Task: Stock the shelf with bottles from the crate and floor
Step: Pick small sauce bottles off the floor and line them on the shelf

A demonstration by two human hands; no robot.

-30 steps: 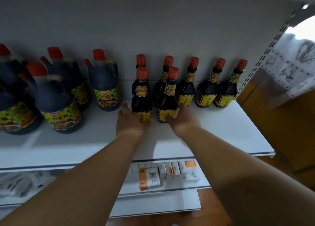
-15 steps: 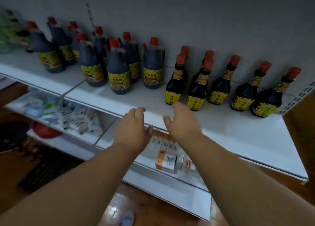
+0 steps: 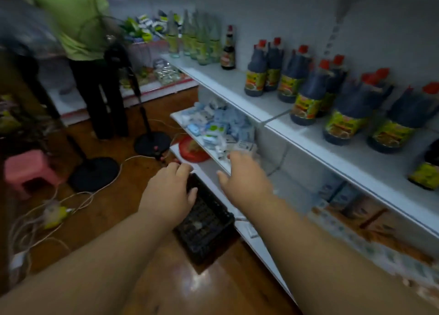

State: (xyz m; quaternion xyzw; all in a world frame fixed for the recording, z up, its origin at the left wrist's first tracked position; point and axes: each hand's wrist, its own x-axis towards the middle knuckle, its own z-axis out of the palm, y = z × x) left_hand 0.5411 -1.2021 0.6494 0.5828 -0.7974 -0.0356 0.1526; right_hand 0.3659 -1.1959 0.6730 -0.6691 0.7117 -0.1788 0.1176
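Both forearms are stretched forward and down, palms lowered. The left hand (image 3: 167,196) is held empty with fingers loosely spread, the black crate (image 3: 204,222) on the floor directly beneath it. The right hand (image 3: 244,181), likewise empty and spread, is raised beside it; dark bottles (image 3: 306,101) are shelved above, to its right.

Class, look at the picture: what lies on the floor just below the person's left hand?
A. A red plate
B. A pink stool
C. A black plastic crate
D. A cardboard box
C: the black crate sits on the wooden floor directly beneath the open left hand, beside the shelf.
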